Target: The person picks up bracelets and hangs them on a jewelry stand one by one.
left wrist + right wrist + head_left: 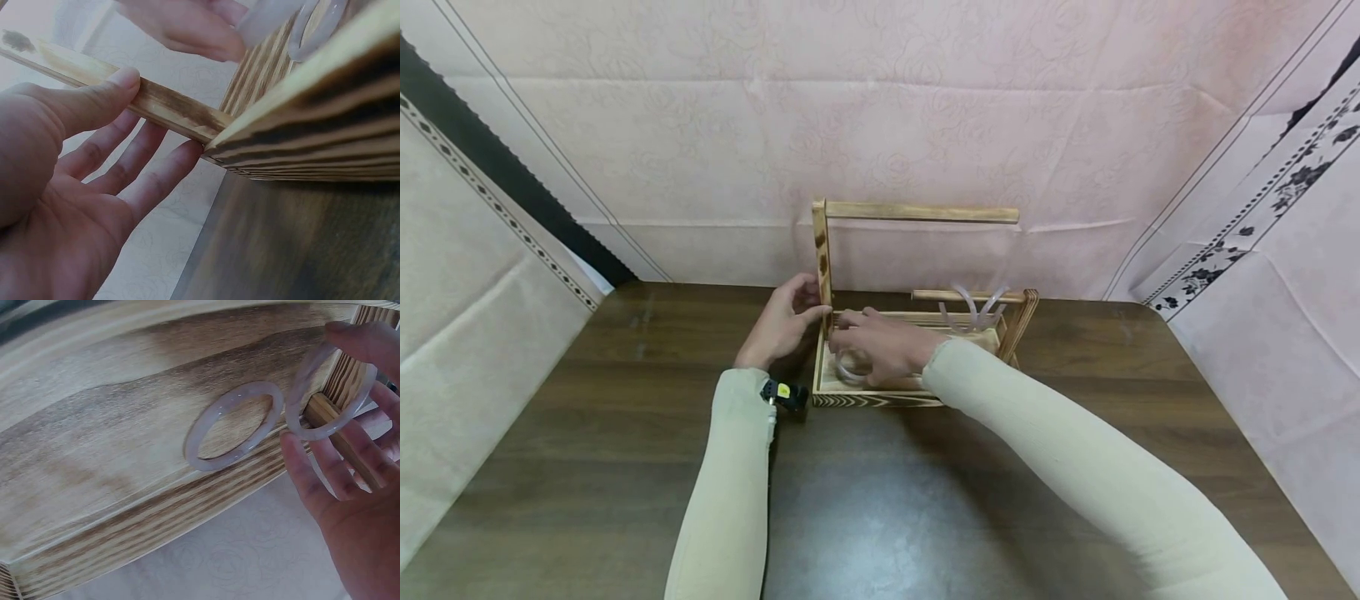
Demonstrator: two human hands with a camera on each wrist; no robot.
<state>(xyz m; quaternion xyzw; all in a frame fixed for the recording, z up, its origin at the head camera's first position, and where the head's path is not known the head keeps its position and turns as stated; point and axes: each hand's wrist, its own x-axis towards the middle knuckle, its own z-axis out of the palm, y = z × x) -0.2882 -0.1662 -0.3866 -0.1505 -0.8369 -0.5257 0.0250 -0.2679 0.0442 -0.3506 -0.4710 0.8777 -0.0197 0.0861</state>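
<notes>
A wooden tray with striped grain carries an upright post at its left end, topped by a long horizontal bar. My left hand holds the post near its foot, thumb on one face and fingers behind. Over the left part of the tray, my right hand pinches a pale translucent bangle between thumb and fingers. A second pale bangle lies flat on the tray floor beside it. In the head view, the right hand hides part of the tray.
At the tray's right end, a shorter post bears a lower bar, with several pale bangles hanging from it. The tray stands on a dark wooden table near a pink patterned cloth behind.
</notes>
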